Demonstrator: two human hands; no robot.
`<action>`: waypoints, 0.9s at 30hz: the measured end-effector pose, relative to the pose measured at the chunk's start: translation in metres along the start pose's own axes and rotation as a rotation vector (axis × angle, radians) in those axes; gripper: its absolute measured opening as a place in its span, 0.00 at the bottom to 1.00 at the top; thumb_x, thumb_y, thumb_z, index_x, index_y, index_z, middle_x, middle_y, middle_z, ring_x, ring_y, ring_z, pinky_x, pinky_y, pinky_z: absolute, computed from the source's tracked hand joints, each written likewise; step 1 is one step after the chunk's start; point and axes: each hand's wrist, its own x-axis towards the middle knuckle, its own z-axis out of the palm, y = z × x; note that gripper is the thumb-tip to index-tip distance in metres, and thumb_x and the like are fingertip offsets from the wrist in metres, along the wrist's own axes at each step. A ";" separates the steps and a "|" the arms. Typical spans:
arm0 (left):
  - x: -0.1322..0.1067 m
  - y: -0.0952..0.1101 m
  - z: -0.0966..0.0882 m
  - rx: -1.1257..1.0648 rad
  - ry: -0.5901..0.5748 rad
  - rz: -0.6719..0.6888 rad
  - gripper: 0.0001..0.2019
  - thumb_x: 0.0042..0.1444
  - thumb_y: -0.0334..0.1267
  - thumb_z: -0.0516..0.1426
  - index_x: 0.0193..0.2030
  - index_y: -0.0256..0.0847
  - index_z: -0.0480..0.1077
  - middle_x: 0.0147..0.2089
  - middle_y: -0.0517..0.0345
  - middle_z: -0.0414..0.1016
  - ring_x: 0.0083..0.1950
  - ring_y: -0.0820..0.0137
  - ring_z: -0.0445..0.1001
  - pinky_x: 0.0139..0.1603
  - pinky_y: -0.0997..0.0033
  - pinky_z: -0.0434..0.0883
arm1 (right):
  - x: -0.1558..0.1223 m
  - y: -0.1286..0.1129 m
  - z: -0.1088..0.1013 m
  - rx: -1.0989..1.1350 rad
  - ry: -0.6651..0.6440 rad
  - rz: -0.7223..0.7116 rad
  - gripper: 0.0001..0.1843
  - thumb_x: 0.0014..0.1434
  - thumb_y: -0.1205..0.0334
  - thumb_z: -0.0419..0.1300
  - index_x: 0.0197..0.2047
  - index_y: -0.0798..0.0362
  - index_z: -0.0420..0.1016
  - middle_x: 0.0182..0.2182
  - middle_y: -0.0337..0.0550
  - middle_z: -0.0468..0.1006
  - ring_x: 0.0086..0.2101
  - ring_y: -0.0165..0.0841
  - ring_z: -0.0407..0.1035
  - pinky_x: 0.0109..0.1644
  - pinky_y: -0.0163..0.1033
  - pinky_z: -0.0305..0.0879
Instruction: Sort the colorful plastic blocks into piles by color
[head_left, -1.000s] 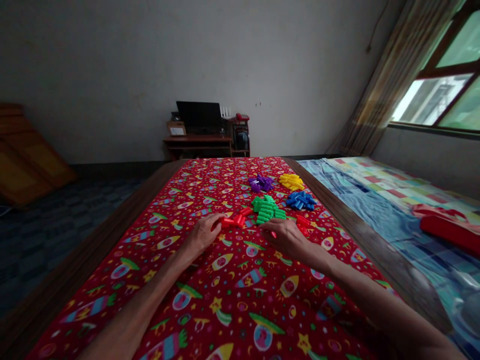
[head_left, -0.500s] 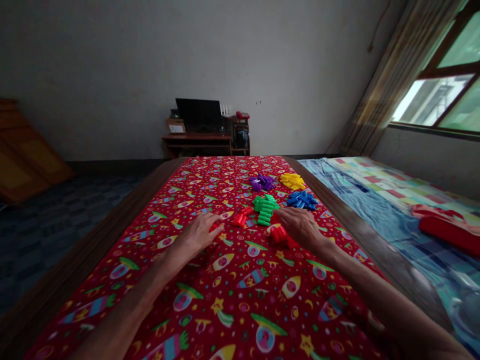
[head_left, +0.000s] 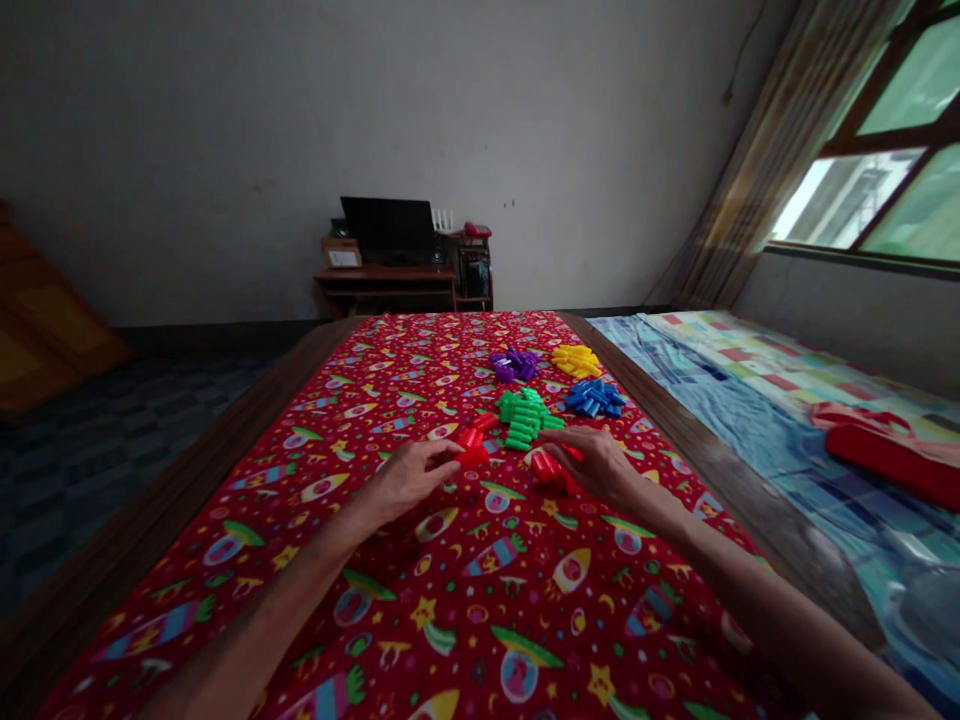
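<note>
My left hand (head_left: 412, 476) has its thumb and forefinger closed at the edge of a red plastic piece (head_left: 474, 457), low over the cloth. That piece touches a short line of other red pieces. My right hand (head_left: 596, 462) rests over a loose red pile (head_left: 550, 470), fingers stretched out and thumb apart; part of the pile is hidden beneath it. Between and beyond the hands lies a heap of green pieces (head_left: 523, 418), some side by side. Farther off are blue pieces (head_left: 595, 398), purple pieces (head_left: 514, 364) and yellow pieces (head_left: 575, 361).
A red patterned cloth (head_left: 495, 560) covers the long table, whose dark wooden edge (head_left: 750, 480) shows on the right. Beside it is a bed (head_left: 750, 370) with a red bag (head_left: 892, 460). A desk with a monitor (head_left: 390, 230) stands by the far wall.
My left hand has moved right, bringing a red piece against the short red line. My right hand stays over the red pile, its fingers slightly shifted. The whole view has moved slightly.
</note>
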 end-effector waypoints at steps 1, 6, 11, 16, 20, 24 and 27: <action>-0.002 0.008 0.004 -0.070 -0.016 0.007 0.15 0.55 0.45 0.54 0.42 0.40 0.77 0.36 0.56 0.81 0.35 0.65 0.77 0.34 0.72 0.72 | 0.004 -0.009 0.005 0.039 -0.033 -0.030 0.16 0.67 0.57 0.50 0.51 0.54 0.74 0.35 0.49 0.80 0.32 0.32 0.73 0.36 0.35 0.65; -0.009 0.032 0.022 -0.205 -0.060 0.009 0.14 0.53 0.47 0.59 0.40 0.40 0.77 0.36 0.57 0.80 0.35 0.67 0.77 0.38 0.72 0.73 | 0.011 -0.029 0.020 0.058 -0.085 -0.048 0.15 0.67 0.60 0.51 0.50 0.57 0.73 0.28 0.46 0.78 0.24 0.28 0.67 0.27 0.32 0.57; -0.010 0.042 0.039 -0.239 -0.073 0.026 0.13 0.57 0.47 0.57 0.40 0.40 0.76 0.35 0.57 0.80 0.35 0.67 0.77 0.38 0.71 0.74 | 0.001 -0.028 -0.003 0.227 -0.173 -0.023 0.16 0.65 0.56 0.54 0.53 0.54 0.70 0.32 0.42 0.79 0.25 0.26 0.67 0.30 0.30 0.60; -0.009 0.041 0.047 -0.061 0.034 0.197 0.13 0.62 0.45 0.54 0.46 0.42 0.74 0.46 0.52 0.78 0.47 0.63 0.76 0.51 0.65 0.73 | -0.009 -0.012 -0.012 0.143 -0.071 0.055 0.14 0.66 0.56 0.54 0.46 0.54 0.75 0.32 0.44 0.79 0.27 0.27 0.69 0.33 0.32 0.62; 0.004 0.011 0.042 0.241 0.230 0.267 0.15 0.62 0.41 0.54 0.55 0.43 0.69 0.57 0.48 0.69 0.60 0.58 0.67 0.61 0.54 0.66 | -0.021 0.026 -0.014 0.002 0.048 0.148 0.16 0.63 0.51 0.56 0.41 0.55 0.77 0.34 0.48 0.78 0.32 0.32 0.71 0.37 0.36 0.66; 0.021 -0.019 0.047 0.361 0.292 0.198 0.17 0.59 0.41 0.57 0.55 0.41 0.68 0.52 0.48 0.68 0.55 0.58 0.69 0.56 0.55 0.70 | -0.031 0.049 -0.015 -0.061 0.095 0.208 0.17 0.63 0.50 0.56 0.41 0.54 0.78 0.34 0.48 0.77 0.33 0.34 0.72 0.38 0.39 0.67; 0.027 -0.026 0.051 0.340 0.289 0.169 0.13 0.57 0.38 0.57 0.49 0.42 0.71 0.45 0.52 0.70 0.49 0.61 0.72 0.51 0.59 0.72 | -0.027 0.045 -0.019 -0.051 0.137 0.241 0.16 0.63 0.52 0.55 0.39 0.55 0.78 0.32 0.48 0.78 0.32 0.35 0.73 0.36 0.38 0.67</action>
